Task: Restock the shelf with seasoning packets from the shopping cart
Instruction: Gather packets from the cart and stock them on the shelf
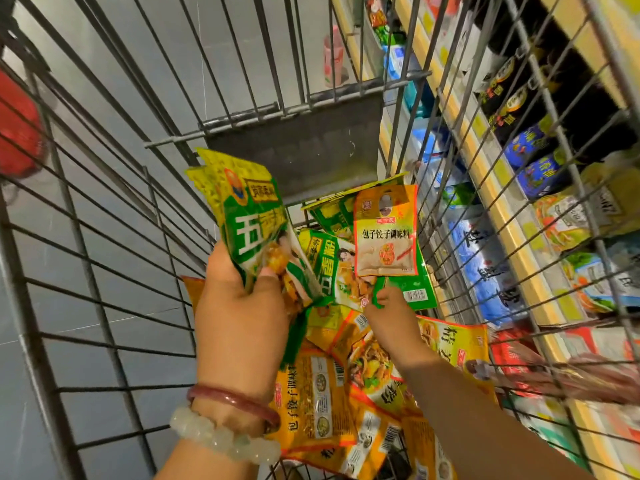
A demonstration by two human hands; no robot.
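Wire shopping cart (104, 258), seen from above; the person leans over it with both arms in the basket.

Left hand (239, 306) grips a fanned bunch of green-and-yellow seasoning packets (242, 216), thumb curled over their lower edge, held upright above the cart's load. The packets are glossy, with a yellow top band, a green panel with large white characters and a food picture near the bottom. Two bracelets on that wrist: a dark red bangle (235, 401) and a pale bead bracelet (221, 441).

Right hand (389, 306) reaches deeper and pinches the corner of another green packet (412, 289) lying in the cart. Just above its fingers lies an orange packet (384, 233) with a pale centre and dark characters, face up.

The cart floor is covered with a loose heap of orange-yellow packets (311, 396), overlapping, some showing barcodes.

Through the right wall of the cart: shelf (512, 237) with blue, black and yellow goods in rows.
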